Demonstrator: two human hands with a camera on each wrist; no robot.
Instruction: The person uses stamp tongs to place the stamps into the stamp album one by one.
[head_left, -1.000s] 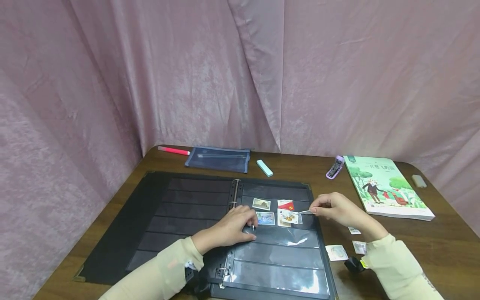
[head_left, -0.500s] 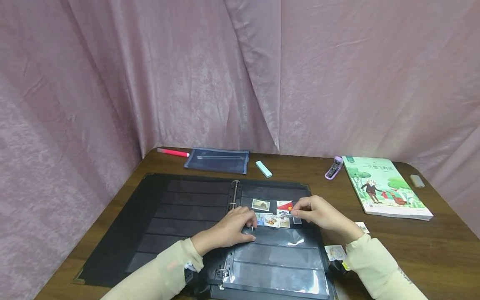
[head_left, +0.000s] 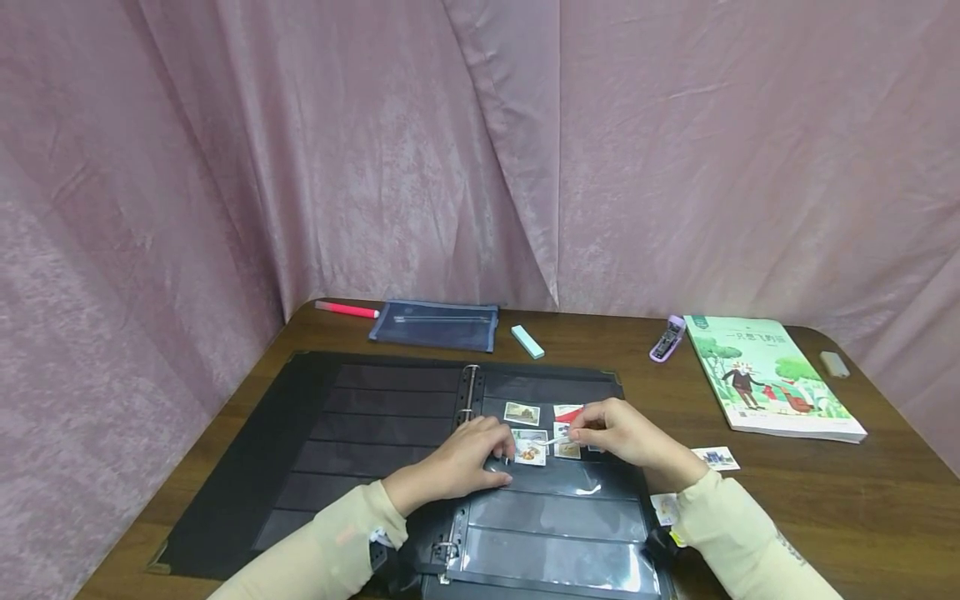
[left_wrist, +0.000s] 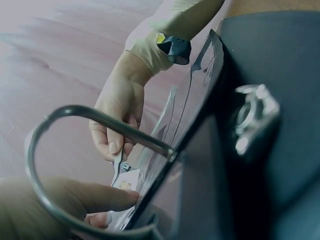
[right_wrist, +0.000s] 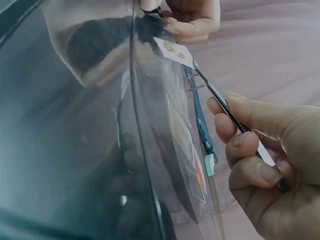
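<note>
My right hand [head_left: 618, 433] grips a pair of tweezers [right_wrist: 220, 97] between thumb and curled fingers. Their tips hold a white-edged stamp with an orange-brown picture [right_wrist: 174, 51], which overlaps a blue stamp in the upper pockets of the black stamp album [head_left: 555, 508]. My left hand [head_left: 468, 457] rests on the album page just left of this stamp, thumb and fingers apart and bent. In the left wrist view its thumb [left_wrist: 112, 197] reaches to the stamp's edge. Nearby in the pockets sit a building stamp [head_left: 522, 413] and a red-and-white stamp [head_left: 567, 413].
Loose stamps [head_left: 716, 457] lie on the table right of the album, partly behind the right sleeve. Metal binder rings [head_left: 468, 392] stand up along the spine. Farther back are a blue zip pouch [head_left: 435, 325], a red pen [head_left: 347, 309], a purple-edged object [head_left: 667, 338] and a green book [head_left: 772, 375].
My right hand has moved left across the page, carrying the stamp in the tweezers from the right-hand stamps to beside my left fingers. The left hand has stayed in place.
</note>
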